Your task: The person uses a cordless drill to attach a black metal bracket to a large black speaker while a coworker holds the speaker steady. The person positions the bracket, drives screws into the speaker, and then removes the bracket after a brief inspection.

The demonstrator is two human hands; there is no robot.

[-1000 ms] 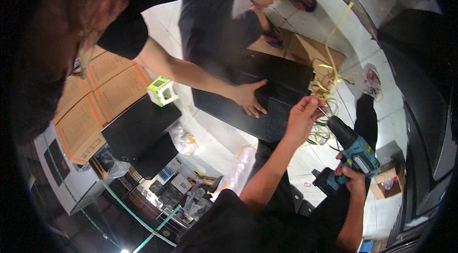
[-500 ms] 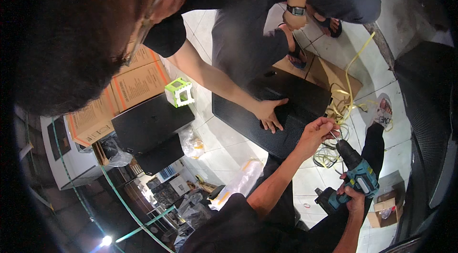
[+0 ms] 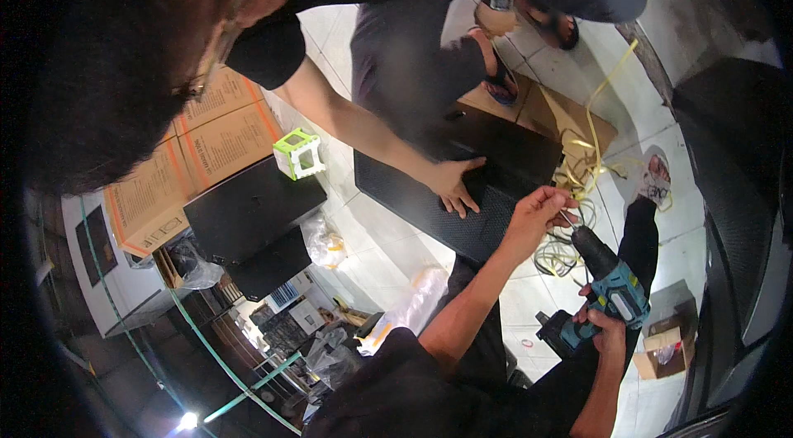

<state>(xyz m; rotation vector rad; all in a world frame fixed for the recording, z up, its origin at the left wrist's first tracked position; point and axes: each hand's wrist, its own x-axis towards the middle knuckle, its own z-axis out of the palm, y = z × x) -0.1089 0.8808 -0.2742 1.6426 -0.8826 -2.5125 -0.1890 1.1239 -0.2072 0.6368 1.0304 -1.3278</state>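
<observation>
Where the drill [image 3: 621, 298] is: right of the black box [image 3: 487, 230], body clear of it, nose pointing up-left; can't tell if it rests on the leg [image 3: 641, 232] below.
Right hand [image 3: 607, 329]: fingers curled round the drill's handle, firm wrap; trigger finger too small to read.
Left hand [image 3: 543, 213]: thumb and fingers pinched together at the far end of the thin bit [image 3: 572, 222], no gap seen; can't tell if a screw is in there too.
Drill feel: probably heavy for its size, stiff, weight toward the battery [image 3: 555, 334]; handle likely grippy, nothing fragile.
Bit feel: likely hard, slick, light; only a fingertip pinch fits, and a spinning bit could nip skin.
Where to hold: handle for the drill; steer near the bit's end.
Black box: looks bulky and rigid, perforated face; a co-worker's hand [image 3: 452, 188] lies spread on it. Left hand overlaps its right end in view, contact unclear.
Edges: box's near long edge faces bare tiles [image 3: 388, 252]; its right end is crowded by yellow strap [image 3: 591, 161] and coiled cable [image 3: 555, 258], an easy snag.
Room: tiles left of the battery look free; right side is tight, with the leg, then a small carton [image 3: 661, 355] and dark panels [image 3: 739, 149].
</observation>
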